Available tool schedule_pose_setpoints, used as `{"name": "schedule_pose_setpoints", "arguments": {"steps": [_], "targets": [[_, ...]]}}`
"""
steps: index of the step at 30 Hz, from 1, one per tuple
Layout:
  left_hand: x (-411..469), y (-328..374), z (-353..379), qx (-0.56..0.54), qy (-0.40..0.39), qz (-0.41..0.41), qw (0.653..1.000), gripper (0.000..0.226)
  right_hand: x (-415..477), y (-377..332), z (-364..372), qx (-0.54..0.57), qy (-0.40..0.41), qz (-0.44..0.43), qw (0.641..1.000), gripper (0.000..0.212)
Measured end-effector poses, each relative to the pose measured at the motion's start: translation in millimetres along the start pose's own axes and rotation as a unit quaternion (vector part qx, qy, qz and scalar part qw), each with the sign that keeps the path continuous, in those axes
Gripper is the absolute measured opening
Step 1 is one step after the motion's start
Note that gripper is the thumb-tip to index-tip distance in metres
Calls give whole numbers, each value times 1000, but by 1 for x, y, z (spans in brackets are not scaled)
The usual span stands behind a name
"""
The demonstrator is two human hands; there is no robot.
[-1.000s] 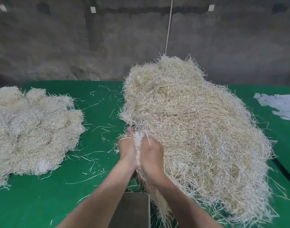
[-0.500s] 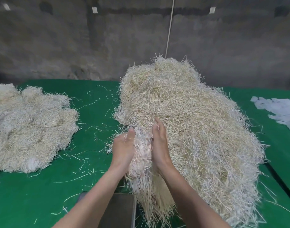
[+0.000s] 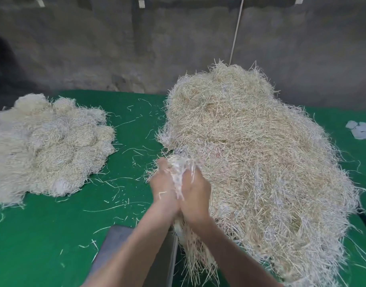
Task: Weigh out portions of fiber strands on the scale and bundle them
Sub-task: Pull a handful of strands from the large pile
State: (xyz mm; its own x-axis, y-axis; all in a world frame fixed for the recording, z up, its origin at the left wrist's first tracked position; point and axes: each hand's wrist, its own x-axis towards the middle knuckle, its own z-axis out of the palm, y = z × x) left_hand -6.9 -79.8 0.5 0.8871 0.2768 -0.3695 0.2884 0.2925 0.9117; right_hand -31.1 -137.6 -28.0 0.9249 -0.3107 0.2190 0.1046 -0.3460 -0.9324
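A big loose heap of pale straw-like fiber strands (image 3: 261, 154) covers the right half of the green table (image 3: 43, 235). At the heap's near left edge my left hand (image 3: 164, 190) and my right hand (image 3: 195, 195) press together around a handful of strands (image 3: 181, 169), whose white ends stick up between the fingers and whose tails hang down below the wrists. A grey scale platform (image 3: 117, 245) lies at the bottom centre, mostly hidden under my forearms.
A second, flatter pile of fiber bundles (image 3: 47, 146) lies on the left of the table. Loose strands (image 3: 124, 183) are scattered between the piles. White paper slips (image 3: 362, 131) sit at the far right edge. A concrete wall (image 3: 115, 48) stands behind.
My hands opened flat around the handful half a second ago and have now closed on it again, lower and nearer to me. The view has shifted a little to the right.
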Motion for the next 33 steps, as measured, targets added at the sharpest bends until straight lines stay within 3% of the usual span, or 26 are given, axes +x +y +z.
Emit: {"name": "schedule_pose_setpoints", "arguments": {"steps": [1,2,5,7,10,11,13,15,18,20,22,24,26,28,30,31,33], "targets": [[-5,-6,0,9,-24,-2,1000,44,11,0,-5,30,-2,9,1000,17],[-8,-10,-1,5,-44,-13,999,44,16,-1,-8,39,8,13,999,11],[3,-3,-9,21,-74,2,997,29,1,1,10,26,8,13,1000,11],[7,3,-12,7,-69,-26,997,36,-10,5,26,-47,-23,12,999,26],[5,1,-16,78,-79,-43,993,33,19,2,1,14,-34,121,992,18],[6,1,-20,106,-73,-30,991,42,26,3,-12,55,-36,145,987,18],[15,3,-32,124,-66,52,989,29,26,3,-30,187,-28,155,970,17],[22,5,-40,163,-85,121,975,30,18,0,-35,303,-39,127,944,31],[22,1,-36,242,-120,176,947,49,-1,-10,-14,192,-123,61,972,51],[21,4,-29,201,-144,173,954,30,-14,-16,8,147,-86,76,982,54],[22,18,-28,107,-138,110,978,26,-16,-15,20,173,-6,154,973,68],[32,19,-37,72,-125,106,984,43,-8,-15,21,222,65,243,942,84],[28,13,-51,90,-158,129,975,65,4,-13,22,252,119,269,922,86],[17,3,-59,46,-227,33,972,88,8,-14,32,243,140,258,925,84],[14,-7,-53,-10,-225,-56,973,95,4,-14,47,189,139,234,943,80],[18,-12,-47,-3,-194,-65,979,89,1,-13,53,158,136,217,954,78],[24,-17,-41,43,-104,16,993,56,-1,-9,57,99,121,179,971,75]]}}
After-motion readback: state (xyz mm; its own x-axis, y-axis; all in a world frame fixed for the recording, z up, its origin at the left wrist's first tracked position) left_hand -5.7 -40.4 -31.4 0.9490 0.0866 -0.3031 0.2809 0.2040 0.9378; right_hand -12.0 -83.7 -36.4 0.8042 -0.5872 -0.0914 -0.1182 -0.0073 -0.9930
